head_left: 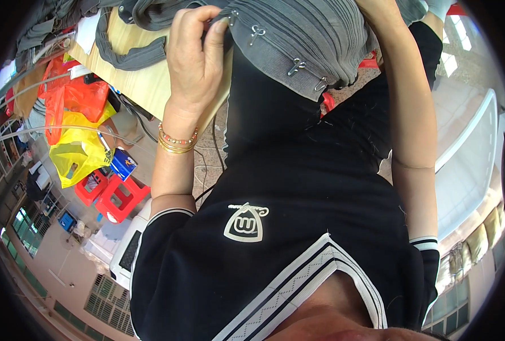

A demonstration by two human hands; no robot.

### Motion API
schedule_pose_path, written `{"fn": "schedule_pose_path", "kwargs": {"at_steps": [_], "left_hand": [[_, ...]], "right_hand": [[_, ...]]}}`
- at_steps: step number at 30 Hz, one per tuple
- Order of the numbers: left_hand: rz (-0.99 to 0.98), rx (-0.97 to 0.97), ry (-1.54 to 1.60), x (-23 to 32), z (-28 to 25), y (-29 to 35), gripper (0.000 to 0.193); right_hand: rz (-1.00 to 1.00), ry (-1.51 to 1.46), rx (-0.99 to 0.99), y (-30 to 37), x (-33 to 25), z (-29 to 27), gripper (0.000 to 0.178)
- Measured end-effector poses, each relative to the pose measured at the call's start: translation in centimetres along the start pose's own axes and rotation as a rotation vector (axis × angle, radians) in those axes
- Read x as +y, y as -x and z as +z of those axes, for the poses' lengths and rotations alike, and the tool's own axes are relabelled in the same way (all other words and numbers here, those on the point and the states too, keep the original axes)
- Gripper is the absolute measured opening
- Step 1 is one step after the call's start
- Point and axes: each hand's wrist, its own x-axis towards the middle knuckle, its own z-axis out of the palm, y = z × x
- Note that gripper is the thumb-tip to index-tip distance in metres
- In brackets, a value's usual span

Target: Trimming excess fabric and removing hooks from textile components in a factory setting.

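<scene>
A thick bundle of grey ribbed knit pieces (306, 37), layered like a stack, rests over my lap. Several silver wire hooks or pins (296, 67) sit in a row along its near edge; their exact kind is unclear. My left hand (195, 54) has its thumb and fingers closed on the bundle's left corner, beside one of these metal pieces. Over the right side of the bundle reaches my right hand (374, 8), its fingers cut off by the upper edge of the picture.
A pale wooden table (142, 85) stands at the left with a grey knit strip (133, 57) on it. Beyond it are a red bag (82, 102), a yellow bag (79, 150), red stools (119, 199) and loose cables. A translucent plastic bin (468, 159) stands at the right.
</scene>
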Motion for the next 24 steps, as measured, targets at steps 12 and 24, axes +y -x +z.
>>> {"fn": "schedule_pose_path", "kwargs": {"at_steps": [12, 24], "left_hand": [[0.219, -0.015, 0.169, 5.6, -3.6, -2.5, 0.032], [0.435, -0.297, 0.015, 6.7, -4.0, -4.8, 0.022]], "right_hand": [[0.035, 0.025, -0.023, -0.1, 0.1, -0.2, 0.008], [-0.013, -0.13, -0.023, 1.7, 0.7, -1.4, 0.009]]}}
